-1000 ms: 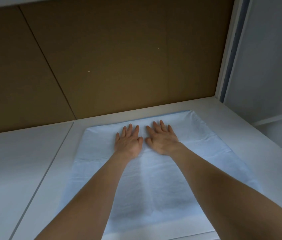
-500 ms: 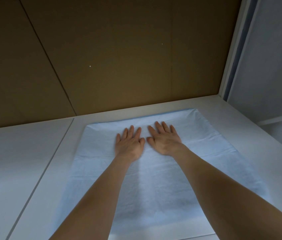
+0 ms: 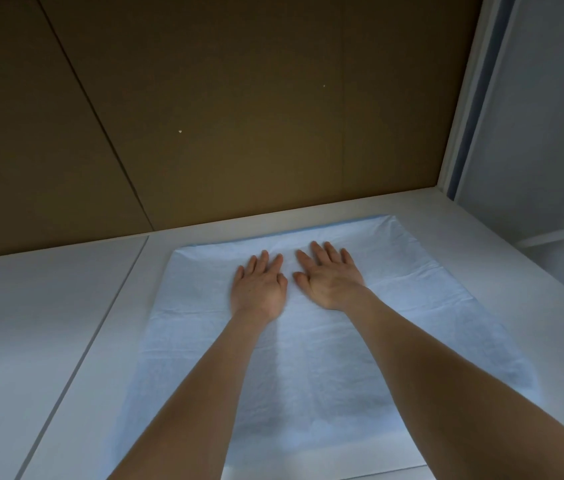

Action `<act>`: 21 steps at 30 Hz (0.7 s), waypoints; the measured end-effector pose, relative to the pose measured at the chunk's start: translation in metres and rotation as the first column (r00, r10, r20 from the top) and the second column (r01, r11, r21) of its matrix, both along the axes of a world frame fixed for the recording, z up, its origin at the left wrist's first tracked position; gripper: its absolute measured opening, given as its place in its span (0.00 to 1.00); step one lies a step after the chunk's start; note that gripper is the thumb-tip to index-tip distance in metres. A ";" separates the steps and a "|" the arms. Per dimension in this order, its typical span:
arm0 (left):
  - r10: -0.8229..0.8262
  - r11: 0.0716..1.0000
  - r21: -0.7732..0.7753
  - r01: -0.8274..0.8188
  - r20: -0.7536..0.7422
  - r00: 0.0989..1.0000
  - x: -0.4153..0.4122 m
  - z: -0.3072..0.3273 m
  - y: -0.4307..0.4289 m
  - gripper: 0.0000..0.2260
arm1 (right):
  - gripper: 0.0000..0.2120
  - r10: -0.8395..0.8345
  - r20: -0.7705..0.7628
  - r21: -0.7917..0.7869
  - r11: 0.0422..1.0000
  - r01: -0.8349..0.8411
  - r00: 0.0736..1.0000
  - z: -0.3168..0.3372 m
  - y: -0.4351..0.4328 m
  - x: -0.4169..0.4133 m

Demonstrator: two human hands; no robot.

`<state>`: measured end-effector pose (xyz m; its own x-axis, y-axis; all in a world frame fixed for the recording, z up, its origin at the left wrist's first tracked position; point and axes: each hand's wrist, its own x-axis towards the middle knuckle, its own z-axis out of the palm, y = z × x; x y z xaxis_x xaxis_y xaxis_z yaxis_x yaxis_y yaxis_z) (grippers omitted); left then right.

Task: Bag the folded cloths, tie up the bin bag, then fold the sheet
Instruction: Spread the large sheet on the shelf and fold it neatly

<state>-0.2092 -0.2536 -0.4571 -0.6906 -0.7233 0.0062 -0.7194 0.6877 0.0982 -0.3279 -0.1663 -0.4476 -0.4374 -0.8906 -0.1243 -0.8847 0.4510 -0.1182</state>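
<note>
Sheet [image 3: 412, 271], pale blue and lightly creased, lies spread flat on a white table [image 3: 48, 323], its far edge running close to a brown board wall [image 3: 239, 116] at the back. A person's left hand [image 3: 259, 289] and right hand [image 3: 329, 282] rest palm-down side by side on the far half of the cloth, thumbs nearly meeting. The fingers of both are straight and slightly spread, pressing on the fabric and gripping nothing.

A thin seam [image 3: 83, 344] crosses the tabletop to the left of the cloth, well clear of it. A white upright frame [image 3: 464, 98] and a grey panel [image 3: 550, 133] close off the right side, with a strip of bare table between them and the sheet.

Both bare forearms reach in from the bottom of the view and cover much of the cloth's middle and its near right corner. The near edge is partly cut off at the bottom. In the dim light it is hard to tell how many layers the sheet has.
</note>
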 end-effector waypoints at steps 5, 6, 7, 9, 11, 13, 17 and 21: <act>-0.018 0.990 0.131 0.062 -0.314 0.949 0.015 0.009 -0.004 0.19 | 0.25 -0.078 0.072 -0.129 0.988 0.087 0.994 0.005 0.001 0.002; -0.022 0.989 0.133 0.071 -0.340 0.940 0.019 0.013 -0.008 0.20 | 0.25 -0.118 0.077 -0.165 0.978 0.129 0.990 0.009 0.000 0.004; -0.030 0.994 0.092 0.063 -0.331 0.943 0.025 0.018 -0.012 0.21 | 0.25 -0.150 0.075 -0.192 0.968 0.162 0.986 0.013 -0.002 0.008; -0.011 1.000 -0.018 0.007 -0.235 0.972 0.036 0.023 -0.017 0.22 | 0.26 -0.139 0.058 -0.203 0.968 0.148 0.989 0.022 -0.005 0.020; 0.058 0.996 -0.056 -0.064 -0.092 0.994 0.048 0.028 -0.020 0.23 | 0.27 -0.066 0.045 -0.167 0.983 0.073 0.997 0.027 -0.009 0.033; 0.110 0.994 -0.018 -0.110 -0.008 0.994 0.056 0.031 -0.020 0.24 | 0.28 -0.016 0.048 -0.136 0.990 0.023 0.999 0.027 -0.012 0.045; 0.116 0.993 0.022 -0.116 0.015 0.993 0.062 0.034 -0.020 0.24 | 0.29 0.032 0.055 -0.091 0.995 -0.027 0.998 0.021 -0.017 0.059; 0.098 0.995 -0.006 -0.098 0.066 0.993 0.063 0.032 -0.025 0.25 | 0.29 0.055 0.042 -0.066 0.996 -0.052 0.998 0.019 -0.025 0.063</act>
<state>-0.1458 -0.2785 -0.4250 -0.6155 -0.7873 -0.0353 -0.7880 0.6139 0.0460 -0.2644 -0.1913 -0.4289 -0.3846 -0.9193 -0.0833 -0.9006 0.3935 -0.1848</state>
